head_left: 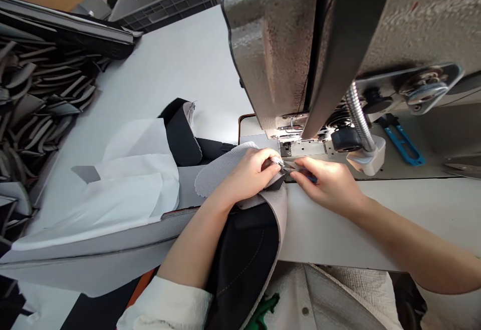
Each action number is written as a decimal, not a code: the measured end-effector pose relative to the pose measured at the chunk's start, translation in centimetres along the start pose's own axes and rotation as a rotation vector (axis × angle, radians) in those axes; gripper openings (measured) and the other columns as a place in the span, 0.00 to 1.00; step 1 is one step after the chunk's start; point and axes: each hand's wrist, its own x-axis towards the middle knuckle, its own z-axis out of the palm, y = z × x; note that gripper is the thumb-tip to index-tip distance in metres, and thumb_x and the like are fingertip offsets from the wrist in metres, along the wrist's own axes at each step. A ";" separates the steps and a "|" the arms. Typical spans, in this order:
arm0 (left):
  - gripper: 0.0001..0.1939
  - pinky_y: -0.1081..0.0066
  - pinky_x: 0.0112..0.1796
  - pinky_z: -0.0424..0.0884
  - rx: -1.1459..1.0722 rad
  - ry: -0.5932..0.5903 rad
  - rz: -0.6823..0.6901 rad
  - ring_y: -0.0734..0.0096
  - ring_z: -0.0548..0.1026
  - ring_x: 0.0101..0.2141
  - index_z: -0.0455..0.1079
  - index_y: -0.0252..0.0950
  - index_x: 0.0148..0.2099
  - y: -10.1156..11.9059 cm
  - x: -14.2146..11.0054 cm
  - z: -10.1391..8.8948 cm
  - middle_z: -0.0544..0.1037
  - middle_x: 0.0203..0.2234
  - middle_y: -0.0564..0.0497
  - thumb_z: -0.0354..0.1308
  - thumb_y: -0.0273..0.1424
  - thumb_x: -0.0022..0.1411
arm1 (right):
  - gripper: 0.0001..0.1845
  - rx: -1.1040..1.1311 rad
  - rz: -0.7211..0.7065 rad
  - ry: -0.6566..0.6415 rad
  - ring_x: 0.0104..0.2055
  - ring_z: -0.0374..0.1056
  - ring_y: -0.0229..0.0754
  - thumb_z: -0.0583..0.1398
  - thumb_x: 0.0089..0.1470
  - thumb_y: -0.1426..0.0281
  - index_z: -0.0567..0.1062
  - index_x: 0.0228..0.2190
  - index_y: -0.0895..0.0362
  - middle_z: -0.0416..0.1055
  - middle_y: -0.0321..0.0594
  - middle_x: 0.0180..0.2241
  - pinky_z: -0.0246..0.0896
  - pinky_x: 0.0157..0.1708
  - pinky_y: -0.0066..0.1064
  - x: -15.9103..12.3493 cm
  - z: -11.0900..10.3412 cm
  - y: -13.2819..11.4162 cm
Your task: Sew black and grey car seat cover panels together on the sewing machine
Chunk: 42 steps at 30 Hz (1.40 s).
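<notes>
My left hand (259, 170) is closed on the gathered edge of a grey and black fabric piece (221, 170), lifting that edge near the sewing machine's needle area. My right hand (330, 180) grips a pair of thread snips (289, 166); the metal blades meet the fabric edge by my left fingertips, and a bit of blue handle shows under the fingers. Whether the blades are closed cannot be made out. Black fabric with a curved pale border (248, 250) hangs below my left wrist over the table edge.
The sewing machine (270, 54) rises just beyond my hands, with a flexible lamp (366, 154) at its right. A blue-handled tool (404, 142) lies on the machine bed. Stacked fabric pieces (37, 99) fill the left, a grey crate (169, 4) stands behind, and white sheets (131, 190) lie on the table.
</notes>
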 end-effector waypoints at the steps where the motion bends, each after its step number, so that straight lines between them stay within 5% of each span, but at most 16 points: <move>1: 0.08 0.71 0.35 0.67 0.001 -0.005 0.002 0.68 0.70 0.35 0.67 0.40 0.40 0.0 0.0 0.0 0.72 0.32 0.53 0.49 0.33 0.60 | 0.14 -0.004 0.002 0.002 0.21 0.65 0.37 0.52 0.56 0.59 0.72 0.33 0.54 0.72 0.34 0.24 0.54 0.23 0.28 0.0 0.0 0.0; 13: 0.09 0.71 0.34 0.66 0.012 -0.017 -0.011 0.70 0.70 0.33 0.67 0.40 0.41 0.2 0.0 -0.1 0.72 0.32 0.53 0.48 0.35 0.61 | 0.14 -0.027 0.029 0.098 0.25 0.68 0.38 0.52 0.57 0.61 0.73 0.37 0.54 0.75 0.38 0.30 0.55 0.25 0.27 -0.2 1.0 -0.2; 20: 0.10 0.71 0.37 0.66 0.060 -0.004 -0.014 0.70 0.70 0.35 0.67 0.39 0.41 0.1 0.0 -0.2 0.71 0.35 0.53 0.48 0.35 0.61 | 0.16 0.284 0.166 0.140 0.27 0.66 0.39 0.50 0.58 0.59 0.71 0.31 0.55 0.71 0.37 0.25 0.56 0.27 0.27 0.8 0.3 -0.5; 26: 0.10 0.73 0.33 0.65 0.072 -0.034 0.005 0.71 0.70 0.32 0.67 0.39 0.41 0.5 0.1 -0.4 0.72 0.31 0.54 0.47 0.34 0.61 | 0.15 0.176 0.132 0.043 0.19 0.60 0.37 0.53 0.55 0.58 0.72 0.35 0.55 0.68 0.34 0.21 0.52 0.22 0.28 0.1 0.1 -0.4; 34: 0.10 0.70 0.40 0.67 0.154 0.019 -0.023 0.67 0.69 0.42 0.67 0.40 0.43 0.5 -0.1 0.0 0.72 0.37 0.52 0.48 0.34 0.62 | 0.22 0.219 0.179 0.016 0.23 0.64 0.40 0.62 0.44 0.53 0.71 0.38 0.52 0.71 0.35 0.25 0.58 0.27 0.30 0.9 0.3 -0.4; 42: 0.08 0.68 0.46 0.64 0.221 0.059 0.064 0.65 0.66 0.45 0.67 0.38 0.41 0.6 -0.2 0.6 0.73 0.38 0.52 0.50 0.28 0.60 | 0.12 0.267 0.189 -0.061 0.24 0.63 0.38 0.55 0.52 0.58 0.72 0.29 0.53 0.69 0.34 0.22 0.55 0.26 0.28 1.4 0.9 -0.9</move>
